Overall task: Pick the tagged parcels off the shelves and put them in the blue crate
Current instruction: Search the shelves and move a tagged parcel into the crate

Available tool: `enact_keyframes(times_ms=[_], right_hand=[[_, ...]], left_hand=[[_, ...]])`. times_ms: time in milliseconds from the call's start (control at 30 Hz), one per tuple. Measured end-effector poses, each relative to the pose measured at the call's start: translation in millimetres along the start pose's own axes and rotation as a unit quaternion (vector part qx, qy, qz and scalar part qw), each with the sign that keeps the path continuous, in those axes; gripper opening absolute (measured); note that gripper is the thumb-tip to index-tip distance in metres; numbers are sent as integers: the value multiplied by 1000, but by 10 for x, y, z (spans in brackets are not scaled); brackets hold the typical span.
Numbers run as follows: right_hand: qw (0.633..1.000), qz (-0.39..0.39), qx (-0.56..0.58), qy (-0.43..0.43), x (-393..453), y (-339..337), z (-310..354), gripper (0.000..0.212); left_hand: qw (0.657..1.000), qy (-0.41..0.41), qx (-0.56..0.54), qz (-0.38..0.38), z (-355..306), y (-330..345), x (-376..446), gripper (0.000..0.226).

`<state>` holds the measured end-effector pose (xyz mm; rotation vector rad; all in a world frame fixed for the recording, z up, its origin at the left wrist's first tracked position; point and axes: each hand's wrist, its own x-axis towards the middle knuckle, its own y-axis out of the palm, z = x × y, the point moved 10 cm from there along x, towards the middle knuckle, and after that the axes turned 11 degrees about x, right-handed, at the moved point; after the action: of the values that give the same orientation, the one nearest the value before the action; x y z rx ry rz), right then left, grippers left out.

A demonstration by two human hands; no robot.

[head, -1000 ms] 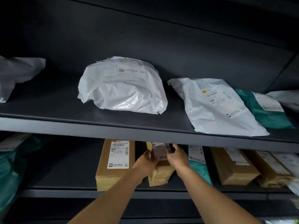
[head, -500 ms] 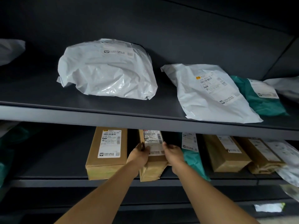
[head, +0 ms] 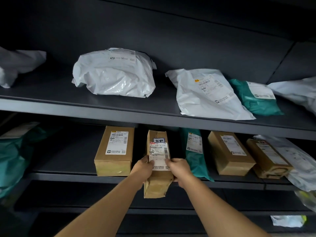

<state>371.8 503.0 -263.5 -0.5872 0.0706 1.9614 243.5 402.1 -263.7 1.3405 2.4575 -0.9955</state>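
Narrow brown cardboard parcel with white label and small blue tag [head: 158,161], half off near edge of lower dark shelf [head: 68,175], between bigger brown box [head: 113,151] and teal mailer [head: 194,151]. Left hand [head: 142,170] and right hand [head: 181,170] gripping its long sides. Probably stiff, light, dented corners; best held mid-sides.

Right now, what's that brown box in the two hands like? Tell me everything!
The box is long, narrow brown cardboard, creased and dented at its near end. On top sit a white label with barcodes and a small blue-edged tag with handwriting. It lies lengthwise on the lower shelf, its near end sticking out past the edge. The left hand and right hand grip its two sides, thumbs on the label.
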Motion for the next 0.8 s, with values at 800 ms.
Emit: enact_keyframes(times_ms=[800], right_hand=[[982,98,-9,-160,-1689,333,263,21]], left_hand=[[995,2,-64,-77,396,-843,-1730,28]])
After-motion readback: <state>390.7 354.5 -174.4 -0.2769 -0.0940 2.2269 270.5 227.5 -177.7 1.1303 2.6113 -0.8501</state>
